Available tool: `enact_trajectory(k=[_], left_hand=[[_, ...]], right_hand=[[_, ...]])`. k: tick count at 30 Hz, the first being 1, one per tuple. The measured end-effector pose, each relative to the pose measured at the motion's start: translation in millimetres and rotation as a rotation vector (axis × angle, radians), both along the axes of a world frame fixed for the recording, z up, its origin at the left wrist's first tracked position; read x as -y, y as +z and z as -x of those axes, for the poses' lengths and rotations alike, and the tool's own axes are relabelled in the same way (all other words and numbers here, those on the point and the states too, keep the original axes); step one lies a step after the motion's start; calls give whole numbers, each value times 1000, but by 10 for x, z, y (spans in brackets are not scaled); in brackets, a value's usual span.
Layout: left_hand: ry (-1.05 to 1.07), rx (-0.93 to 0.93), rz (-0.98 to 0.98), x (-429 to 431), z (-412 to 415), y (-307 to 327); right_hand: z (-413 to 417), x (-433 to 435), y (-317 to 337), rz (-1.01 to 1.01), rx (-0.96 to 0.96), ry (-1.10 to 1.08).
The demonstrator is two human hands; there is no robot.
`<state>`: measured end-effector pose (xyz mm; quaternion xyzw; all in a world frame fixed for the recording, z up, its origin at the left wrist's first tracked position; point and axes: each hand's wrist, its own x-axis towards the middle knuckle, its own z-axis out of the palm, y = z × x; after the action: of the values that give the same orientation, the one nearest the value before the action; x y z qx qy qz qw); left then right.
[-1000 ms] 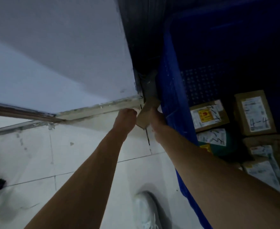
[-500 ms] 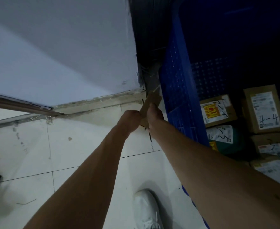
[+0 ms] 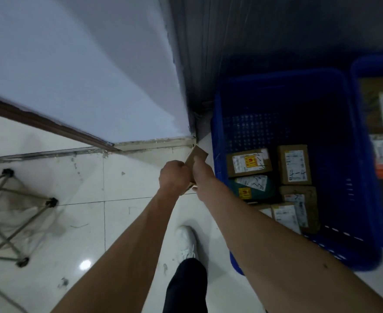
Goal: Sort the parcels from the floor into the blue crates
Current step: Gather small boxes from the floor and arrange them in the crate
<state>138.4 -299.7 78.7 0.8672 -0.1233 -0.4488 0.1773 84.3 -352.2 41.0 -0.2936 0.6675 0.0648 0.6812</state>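
Compared with one second ago, my view is now further back: the whole blue crate (image 3: 217,154) is visible, a second blue crate (image 3: 355,71) appears at the right edge, and a metal folding frame (image 3: 16,206) shows at the left. My left hand (image 3: 173,177) and right hand (image 3: 203,175) still hold the small cardboard parcel (image 3: 197,155) between them, fingers closed on it, above the floor just beside the left wall of the crate.

Inside the near crate lie several brown boxes with white labels, one marked "4-4" (image 3: 295,164), and one green parcel (image 3: 251,188). The second crate also holds labelled boxes, but they are blurred.

The floor (image 3: 129,222) has white glossy tiles. A pale wall (image 3: 84,75) meets a dark ribbed surface (image 3: 253,41) at the corner. My white shoe (image 3: 186,242) stands below my arms.
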Motion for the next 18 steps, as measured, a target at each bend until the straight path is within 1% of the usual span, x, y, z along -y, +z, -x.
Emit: enact_trajectory(k=[2, 4, 8, 12, 15, 17, 18], left_hand=[[63, 36, 20, -32, 101, 503], [127, 71, 46, -100, 214, 1018], [194, 90, 144, -162, 654, 2027], [263, 101, 247, -179, 1201, 2989], [365, 54, 334, -206, 1590, 3570], [443, 16, 399, -185, 1821, 3926], [470, -6, 432, -160, 1940, 4126]], right_hand=[[149, -19, 585, -32, 28, -38], [322, -36, 1163, -46, 65, -2], [787, 20, 2258, -11, 109, 13], [1321, 117, 3346, 160, 131, 116], [1754, 141, 3934, 367, 140, 318], [2047, 150, 4240, 447, 179, 374], [2199, 161, 4369, 472, 212, 362]])
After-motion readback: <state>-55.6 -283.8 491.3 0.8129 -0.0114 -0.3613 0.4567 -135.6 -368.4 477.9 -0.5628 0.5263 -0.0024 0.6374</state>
